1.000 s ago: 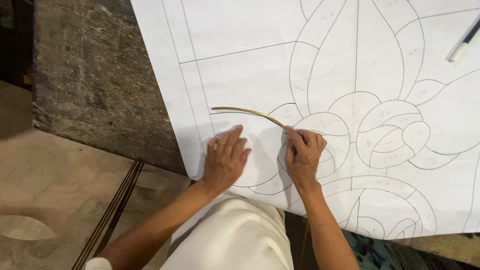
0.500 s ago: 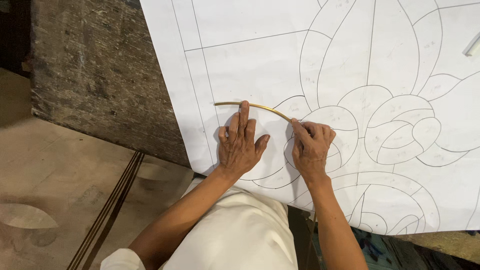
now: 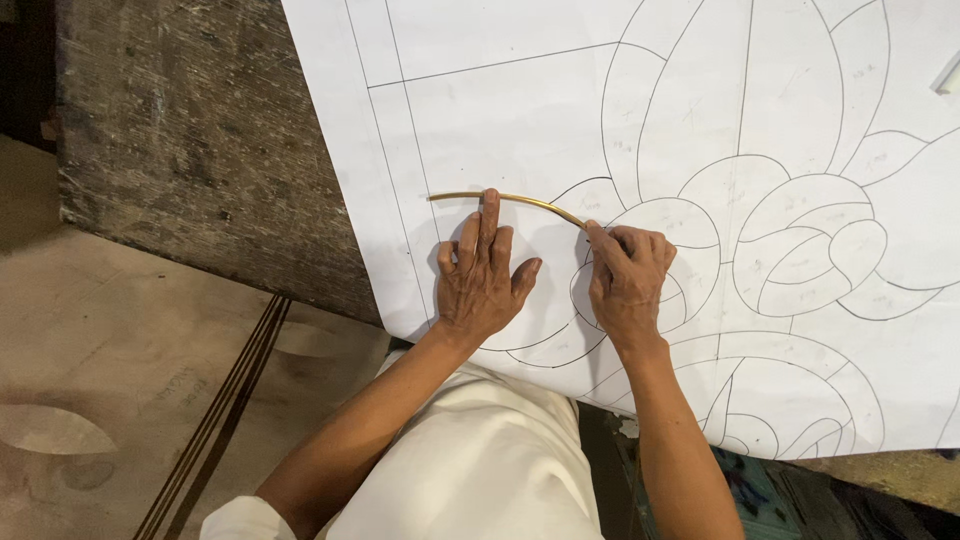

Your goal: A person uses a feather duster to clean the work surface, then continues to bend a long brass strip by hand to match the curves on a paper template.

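Off to the left of both hands there is only the bare, worn tabletop (image 3: 190, 150), and below it the floor with a few thin dark rods (image 3: 215, 420) lying on it. The big sheet of paper (image 3: 500, 110) with its drawn flower pattern begins just left of the fingers and runs away to the right.

The thin brass-coloured strip (image 3: 510, 198) lies on that paper in a shallow arc, its long axis running left to right. Its free end sticks out to the left, past the left hand's fingertips; from there it passes under them and dips down toward the right hand.

The left hand (image 3: 482, 275) rests flat on the paper, palm down, fingers loosely together and thumb out to the side. Its longest finger reaches up and presses on the strip near the middle of the arc, so the strip crosses just at the fingertips, square to the way they point.

To the right, touching the strip's other end, the right hand (image 3: 628, 280) is curled, knuckles up. Its forefinger and thumb seem to pinch the strip's right end where it meets a drawn curve, though the thumb is hidden, so I cannot be sure of the grip. Both hands are on the strip; the right holds its end, the left its middle.
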